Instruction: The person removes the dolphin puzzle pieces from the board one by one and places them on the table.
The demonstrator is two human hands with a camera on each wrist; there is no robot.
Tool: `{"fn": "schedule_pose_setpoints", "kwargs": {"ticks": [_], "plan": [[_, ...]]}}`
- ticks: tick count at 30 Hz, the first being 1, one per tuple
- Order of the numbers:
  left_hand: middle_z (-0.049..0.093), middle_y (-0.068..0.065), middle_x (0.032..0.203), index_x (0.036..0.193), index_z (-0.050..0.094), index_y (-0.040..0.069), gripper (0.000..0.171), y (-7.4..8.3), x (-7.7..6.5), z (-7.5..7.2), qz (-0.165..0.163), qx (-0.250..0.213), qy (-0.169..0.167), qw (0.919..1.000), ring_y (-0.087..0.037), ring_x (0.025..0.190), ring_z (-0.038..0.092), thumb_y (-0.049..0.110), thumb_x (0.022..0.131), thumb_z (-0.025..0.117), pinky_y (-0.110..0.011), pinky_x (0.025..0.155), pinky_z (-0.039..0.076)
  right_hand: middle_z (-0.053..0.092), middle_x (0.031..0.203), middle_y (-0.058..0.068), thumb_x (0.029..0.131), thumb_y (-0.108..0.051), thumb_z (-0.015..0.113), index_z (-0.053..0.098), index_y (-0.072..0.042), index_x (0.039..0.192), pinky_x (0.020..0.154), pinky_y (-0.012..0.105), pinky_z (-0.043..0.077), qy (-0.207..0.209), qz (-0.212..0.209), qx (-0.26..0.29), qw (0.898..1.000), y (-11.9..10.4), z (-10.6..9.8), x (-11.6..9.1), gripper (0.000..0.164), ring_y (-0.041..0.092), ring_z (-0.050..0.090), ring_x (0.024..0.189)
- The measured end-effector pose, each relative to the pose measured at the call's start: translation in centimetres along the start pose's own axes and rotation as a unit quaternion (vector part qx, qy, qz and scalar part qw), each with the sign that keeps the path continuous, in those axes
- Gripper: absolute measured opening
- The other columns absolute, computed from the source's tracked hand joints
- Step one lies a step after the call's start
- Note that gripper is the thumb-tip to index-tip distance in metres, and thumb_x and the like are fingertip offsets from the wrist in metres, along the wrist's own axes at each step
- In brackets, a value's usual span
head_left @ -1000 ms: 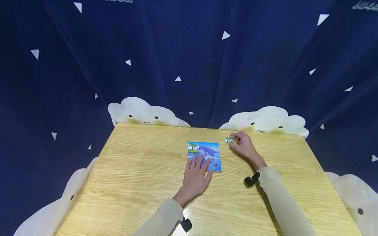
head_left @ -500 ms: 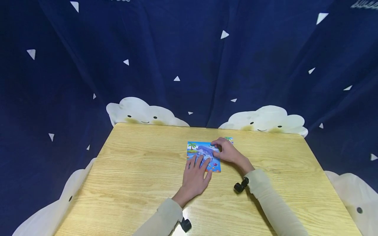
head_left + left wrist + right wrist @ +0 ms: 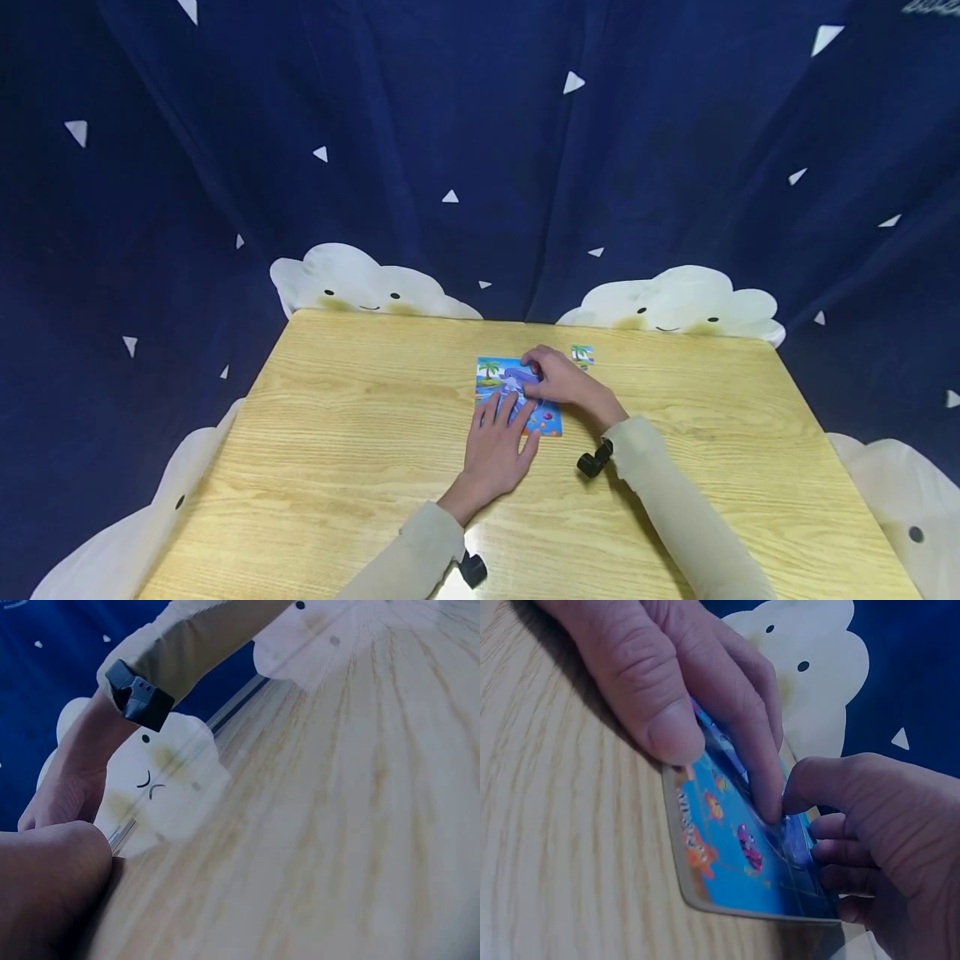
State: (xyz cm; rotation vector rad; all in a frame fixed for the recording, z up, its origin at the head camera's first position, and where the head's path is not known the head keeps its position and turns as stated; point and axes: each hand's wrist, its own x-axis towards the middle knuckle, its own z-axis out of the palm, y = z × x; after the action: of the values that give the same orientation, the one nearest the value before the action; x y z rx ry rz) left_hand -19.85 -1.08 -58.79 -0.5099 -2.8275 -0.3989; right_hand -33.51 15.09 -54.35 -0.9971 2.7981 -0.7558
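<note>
A square picture board [image 3: 551, 423] with a dolphin, sea and palm tree lies on the wooden table. My left hand [image 3: 497, 454] rests on its lower left part, fingers spread and straight. My right hand [image 3: 562, 379] is over the board's upper right, thumb and fingers curled, fingertips right at the picture. I cannot tell whether something is between them. In the right wrist view, the right thumb and bent fingers [image 3: 832, 847] come down beside the left index finger, near the purple dolphin. A small palm-tree tile [image 3: 582, 354] lies beyond the board's upper right corner.
The pale wooden table [image 3: 352, 417] ends at a back edge against a dark blue curtain [image 3: 375, 150] with white triangles and smiling clouds. Each wrist wears a small black camera [image 3: 592, 462].
My right hand has moved left from beside the small palm-tree tile onto the board, then a little further left over the dolphin. The left hand has stayed in place.
</note>
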Motion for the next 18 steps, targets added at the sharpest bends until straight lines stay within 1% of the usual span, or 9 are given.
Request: {"fn": "schedule_pose_setpoints", "kwargs": {"ticks": [5,11,13,18], "plan": [[0.037,-0.005,0.151,0.147,0.044,0.028,0.052,-0.05,0.05,0.12,-0.003,0.006,-0.005,1.0,-0.035,0.143,0.024,0.051,0.101,0.032,-0.05,0.112,0.02,0.051,0.081,0.0,0.078,-0.025,0.075,0.063,-0.004,0.11,0.066,0.029,0.041,-0.015,0.014,-0.002,1.0,-0.12,-0.06,0.27,0.04,0.014,0.048,0.073],[0.032,-0.003,0.154,0.149,0.04,0.031,0.053,-0.02,0.11,0.0,-0.014,0.014,-0.035,0.9992,-0.033,0.146,0.019,0.053,0.101,0.028,-0.048,0.114,0.018,0.051,0.081,0.002,0.077,-0.023,0.074,0.059,-0.002,0.11,0.066,0.03,0.04,-0.022,0.023,0.007,0.999,-0.31,0.01,0.47,0.042,0.015,0.047,0.07],[0.031,-0.002,0.155,0.149,0.039,0.031,0.053,-0.01,0.11,0.0,-0.016,0.017,-0.039,0.999,-0.033,0.146,0.018,0.053,0.101,0.028,-0.048,0.114,0.017,0.051,0.082,0.003,0.076,-0.023,0.074,0.058,-0.002,0.111,0.067,0.031,0.04,-0.025,0.027,0.005,0.999,-0.39,0.06,0.5,0.043,0.016,0.047,0.072],[0.032,-0.003,0.154,0.148,0.041,0.03,0.053,0.0,0.1,0.12,-0.012,0.017,-0.03,0.9993,-0.033,0.146,0.019,0.052,0.101,0.03,-0.049,0.113,0.018,0.049,0.093,0.005,0.076,-0.025,0.075,0.056,-0.003,0.112,0.074,0.032,0.041,-0.025,0.034,0.002,0.999,-0.51,0.04,0.36,0.047,0.018,0.047,0.082]]}}
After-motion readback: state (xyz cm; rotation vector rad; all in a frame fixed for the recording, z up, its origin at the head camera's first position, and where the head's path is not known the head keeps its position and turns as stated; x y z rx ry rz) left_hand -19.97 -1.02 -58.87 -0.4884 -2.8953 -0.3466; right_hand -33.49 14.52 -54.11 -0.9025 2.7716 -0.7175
